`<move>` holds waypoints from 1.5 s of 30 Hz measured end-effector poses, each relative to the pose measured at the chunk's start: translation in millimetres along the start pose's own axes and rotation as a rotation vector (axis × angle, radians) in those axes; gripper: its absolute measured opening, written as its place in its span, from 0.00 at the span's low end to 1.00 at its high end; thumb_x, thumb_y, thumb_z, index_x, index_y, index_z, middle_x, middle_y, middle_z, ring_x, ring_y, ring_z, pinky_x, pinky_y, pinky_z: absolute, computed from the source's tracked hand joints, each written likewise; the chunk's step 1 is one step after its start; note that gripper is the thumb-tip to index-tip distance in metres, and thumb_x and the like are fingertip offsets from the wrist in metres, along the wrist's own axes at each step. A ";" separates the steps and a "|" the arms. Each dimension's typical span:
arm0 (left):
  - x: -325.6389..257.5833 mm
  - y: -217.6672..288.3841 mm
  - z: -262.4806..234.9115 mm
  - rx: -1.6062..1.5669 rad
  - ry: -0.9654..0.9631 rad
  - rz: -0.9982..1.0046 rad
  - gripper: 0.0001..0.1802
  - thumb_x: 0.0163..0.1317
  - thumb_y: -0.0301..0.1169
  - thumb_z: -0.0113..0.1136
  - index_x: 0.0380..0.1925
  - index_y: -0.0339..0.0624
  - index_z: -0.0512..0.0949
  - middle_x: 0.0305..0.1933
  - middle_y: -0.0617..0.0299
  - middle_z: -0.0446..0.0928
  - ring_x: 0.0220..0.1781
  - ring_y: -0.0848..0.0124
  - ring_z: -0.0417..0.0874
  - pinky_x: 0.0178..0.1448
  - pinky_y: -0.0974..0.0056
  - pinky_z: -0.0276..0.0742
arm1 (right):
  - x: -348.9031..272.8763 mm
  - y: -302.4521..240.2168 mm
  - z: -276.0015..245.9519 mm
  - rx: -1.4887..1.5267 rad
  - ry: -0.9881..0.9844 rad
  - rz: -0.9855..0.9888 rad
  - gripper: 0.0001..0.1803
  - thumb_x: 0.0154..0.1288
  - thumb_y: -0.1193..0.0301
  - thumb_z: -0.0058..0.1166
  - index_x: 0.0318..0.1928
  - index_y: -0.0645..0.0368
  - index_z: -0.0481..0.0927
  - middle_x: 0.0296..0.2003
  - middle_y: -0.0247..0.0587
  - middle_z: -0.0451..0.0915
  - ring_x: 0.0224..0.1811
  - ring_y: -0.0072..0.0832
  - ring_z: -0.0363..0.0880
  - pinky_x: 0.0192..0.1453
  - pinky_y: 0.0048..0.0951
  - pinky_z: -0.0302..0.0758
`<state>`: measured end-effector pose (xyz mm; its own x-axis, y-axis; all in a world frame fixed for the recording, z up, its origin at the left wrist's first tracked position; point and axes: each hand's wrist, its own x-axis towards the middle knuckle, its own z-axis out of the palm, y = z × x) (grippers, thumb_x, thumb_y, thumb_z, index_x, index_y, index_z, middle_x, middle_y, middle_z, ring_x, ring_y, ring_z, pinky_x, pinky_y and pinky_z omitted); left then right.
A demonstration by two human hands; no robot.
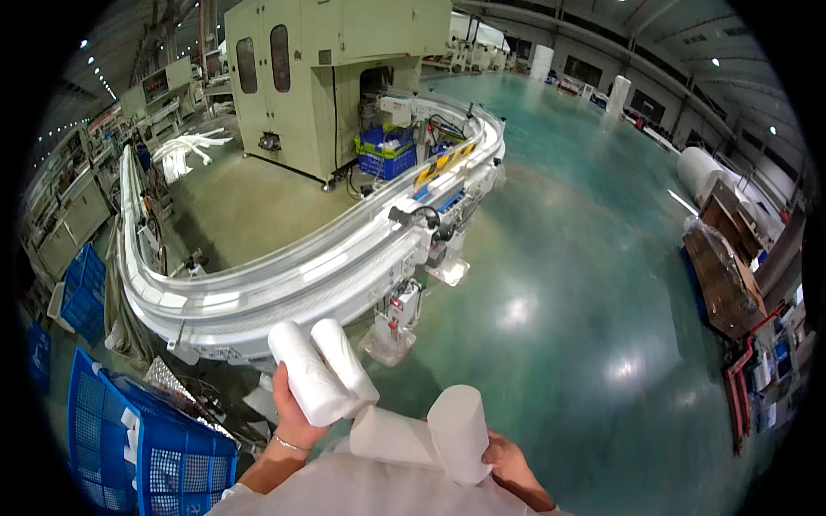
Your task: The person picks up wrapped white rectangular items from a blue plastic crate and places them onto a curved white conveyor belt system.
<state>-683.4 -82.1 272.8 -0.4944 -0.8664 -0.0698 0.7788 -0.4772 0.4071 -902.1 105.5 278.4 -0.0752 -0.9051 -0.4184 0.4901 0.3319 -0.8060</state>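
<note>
My left hand [294, 420] is closed around a long white paper roll [308, 375], fingers curled along its left side. A second white roll [344, 359] lies close against it, on the side away from my palm. At the right, my right hand [506, 460] grips another white paper roll [458, 430] near its lower end; most of its fingers are hidden behind the roll. One more roll [391, 436] lies crosswise between my hands, close to my body, touching the roll in my right hand. What supports this one cannot be made out.
A curved conveyor [275, 288] carrying white rolls runs ahead of me from a large pale green machine [297, 95]. At the lower left stands a blue plastic crate [185, 460] with white pieces inside. Green floor [551, 284] stretches right toward a brown box [727, 275].
</note>
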 end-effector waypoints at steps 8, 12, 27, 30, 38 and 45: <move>95.9 -4.3 -14.4 -0.092 0.014 0.059 0.30 0.54 0.53 0.47 0.51 0.44 0.66 0.48 0.58 0.72 0.51 0.61 0.72 0.58 0.55 0.64 | 66.8 -38.1 -33.7 0.024 -0.196 -0.082 0.39 0.33 0.60 0.57 0.50 0.68 0.68 0.44 0.41 0.71 0.45 0.27 0.68 0.49 0.25 0.64; 141.2 -3.1 -2.3 -0.002 0.090 0.043 0.28 0.54 0.56 0.45 0.42 0.45 0.73 0.41 0.61 0.75 0.45 0.64 0.75 0.53 0.57 0.69 | 102.5 -74.4 -32.6 -0.079 -0.238 -0.083 0.41 0.34 0.57 0.60 0.50 0.69 0.68 0.42 0.41 0.73 0.41 0.26 0.70 0.45 0.23 0.66; 257.2 -43.7 1.3 0.030 0.052 -0.115 0.35 0.51 0.51 0.51 0.56 0.44 0.61 0.53 0.57 0.68 0.54 0.59 0.69 0.60 0.52 0.62 | 192.4 -121.9 -122.2 0.006 -0.144 -0.008 0.54 0.27 0.52 0.63 0.58 0.64 0.59 0.57 0.51 0.61 0.58 0.36 0.60 0.59 0.34 0.58; 279.1 -75.5 32.4 0.018 0.027 -0.073 0.35 0.52 0.50 0.52 0.56 0.42 0.60 0.53 0.56 0.68 0.55 0.59 0.69 0.61 0.52 0.62 | 207.9 -145.5 -159.6 -0.020 -0.235 -0.005 0.55 0.25 0.50 0.64 0.58 0.64 0.60 0.57 0.51 0.61 0.58 0.35 0.61 0.58 0.32 0.59; 347.4 -160.4 106.3 0.122 0.013 0.025 0.36 0.51 0.48 0.52 0.56 0.38 0.59 0.53 0.52 0.68 0.54 0.57 0.70 0.60 0.52 0.63 | 218.2 -198.4 -276.4 -0.033 -0.114 -0.095 0.48 0.27 0.55 0.61 0.52 0.68 0.65 0.48 0.44 0.69 0.53 0.31 0.64 0.57 0.27 0.58; 391.3 -195.1 133.2 0.182 0.084 0.140 0.35 0.51 0.47 0.53 0.55 0.37 0.60 0.50 0.51 0.69 0.51 0.57 0.72 0.57 0.53 0.68 | 252.2 -253.6 -318.3 -0.041 -0.281 -0.109 0.47 0.34 0.49 0.60 0.53 0.69 0.64 0.45 0.41 0.71 0.48 0.26 0.68 0.53 0.26 0.63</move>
<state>-1080.3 -308.4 287.3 -0.3466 -0.9351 -0.0735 0.7512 -0.3237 0.5753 -1321.8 -122.4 244.0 0.1209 -0.9722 -0.2006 0.4565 0.2339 -0.8584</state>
